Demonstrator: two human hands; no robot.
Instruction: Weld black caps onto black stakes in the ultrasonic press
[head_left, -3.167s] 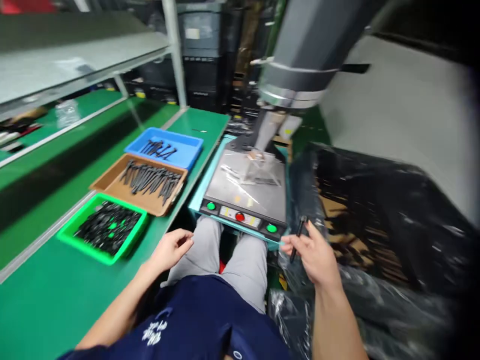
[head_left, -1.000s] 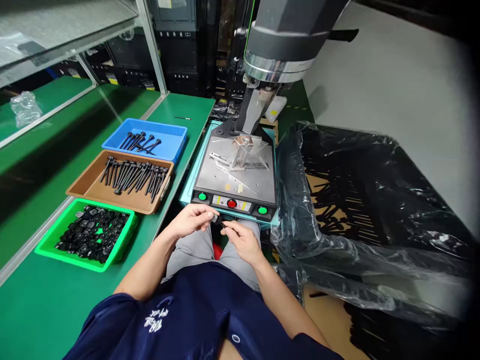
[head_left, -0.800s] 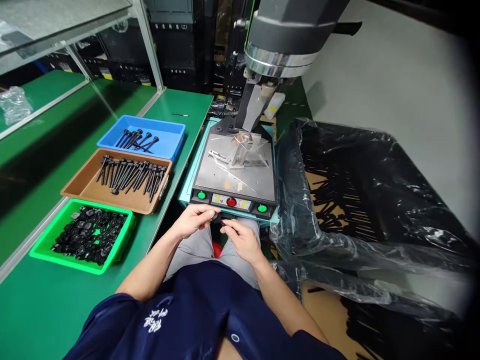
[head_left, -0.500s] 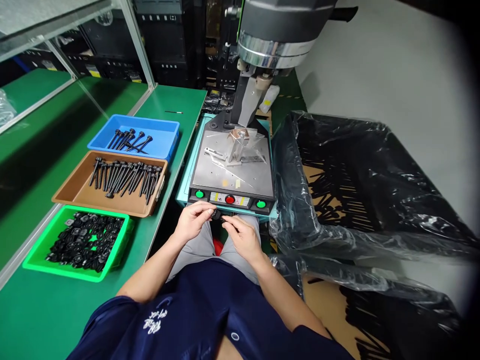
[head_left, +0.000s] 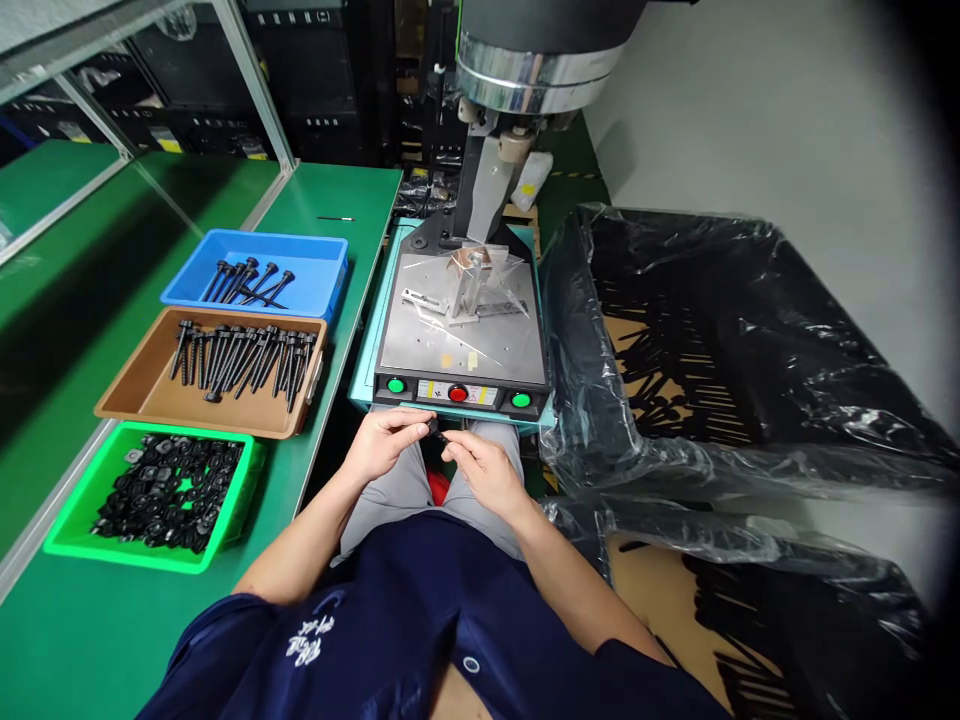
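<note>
Over my lap, just in front of the press machine [head_left: 461, 350], both hands meet at a small black part [head_left: 435, 429]. The fingers of my left hand [head_left: 385, 442] are pinched on its rounded end. My right hand [head_left: 484, 466] pinches the other side, where a thin dark piece shows between thumb and finger. Fingers cover most of the part, so its full shape is hidden. To the left lie a green bin [head_left: 60, 520] of small black caps, a brown bin [head_left: 127, 385] of black rods with wide heads, and a blue bin [head_left: 315, 285] with several similar rods.
The machine has green buttons [head_left: 395, 385] and a red button [head_left: 457, 394] along its front. A clear fixture [head_left: 471, 285] stands on its plate, under the press head [head_left: 536, 75]. At right are plastic-lined boxes [head_left: 750, 300] with black rods. A thin pen-like stick [head_left: 335, 218] lies on the green table.
The view has shifted slightly, so the machine and bins sit a little differently. Both hands stay together at the black part, which now shows slightly tilted between them.
</note>
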